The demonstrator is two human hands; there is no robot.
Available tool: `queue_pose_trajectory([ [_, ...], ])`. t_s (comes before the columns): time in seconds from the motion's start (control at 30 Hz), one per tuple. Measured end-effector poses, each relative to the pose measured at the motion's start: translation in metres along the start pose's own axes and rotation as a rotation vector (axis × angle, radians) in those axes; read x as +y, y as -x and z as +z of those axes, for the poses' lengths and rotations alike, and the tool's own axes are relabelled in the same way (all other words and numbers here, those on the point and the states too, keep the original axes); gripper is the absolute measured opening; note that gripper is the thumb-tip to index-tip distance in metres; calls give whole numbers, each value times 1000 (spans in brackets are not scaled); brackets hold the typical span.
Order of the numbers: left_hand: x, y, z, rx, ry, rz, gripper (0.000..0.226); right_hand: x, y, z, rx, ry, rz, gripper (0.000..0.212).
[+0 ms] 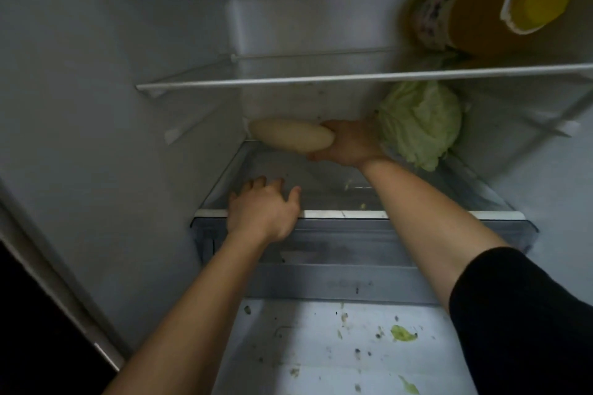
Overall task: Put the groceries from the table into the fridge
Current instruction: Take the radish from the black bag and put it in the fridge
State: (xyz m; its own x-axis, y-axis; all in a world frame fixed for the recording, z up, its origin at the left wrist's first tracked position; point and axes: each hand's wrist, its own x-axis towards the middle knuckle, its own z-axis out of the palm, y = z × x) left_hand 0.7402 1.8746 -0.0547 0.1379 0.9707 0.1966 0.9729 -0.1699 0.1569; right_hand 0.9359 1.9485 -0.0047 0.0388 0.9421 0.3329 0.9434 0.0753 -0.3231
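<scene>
At the back of the glass shelf (337,213) in the fridge (96,74), the right hand (348,144) grips one end of a pale, smooth, tapered daikon (288,135) lying sideways beside a cabbage (420,125). The left hand (263,208) rests on the shelf's front edge, fingers relaxed, holding nothing.

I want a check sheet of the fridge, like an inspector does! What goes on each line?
Surface: glass shelf, a few crumbs on it.
Job's things: radish at the back; cabbage to its right, same shelf.
Clutter: leaf scraps on the white surface below.
Hands: right hand grips the radish; left hand rests on the shelf's front edge.
Cables: nothing seen.
Surroundings: jug with a yellow cap on the upper shelf; drawer under the glass shelf.
</scene>
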Motion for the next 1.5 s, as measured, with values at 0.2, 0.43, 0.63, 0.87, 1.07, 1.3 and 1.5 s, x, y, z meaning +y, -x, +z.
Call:
queue_pose_trajectory([
  [0.2,1,5,-4,23,39,-16,55,-2,19,1,53,163,26,100],
  [0.43,4,20,-7,175,88,-28,50,15,100,-7,-8,95,152,79],
  [0.63,8,52,-3,324,122,-73,57,30,178,-22,137,114,63,63],
  [0.87,9,162,38,535,179,5,54,55,273,18,418,46,3,66],
  [1.07,-5,279,92,394,98,-60,58,50,354,79,192,42,9,71],
  [1.3,-36,362,73,340,3,-108,58,3,415,86,151,30,-67,71],
  [1.5,-86,463,38,363,18,-116,60,-84,476,86,163,-27,-127,75],
])
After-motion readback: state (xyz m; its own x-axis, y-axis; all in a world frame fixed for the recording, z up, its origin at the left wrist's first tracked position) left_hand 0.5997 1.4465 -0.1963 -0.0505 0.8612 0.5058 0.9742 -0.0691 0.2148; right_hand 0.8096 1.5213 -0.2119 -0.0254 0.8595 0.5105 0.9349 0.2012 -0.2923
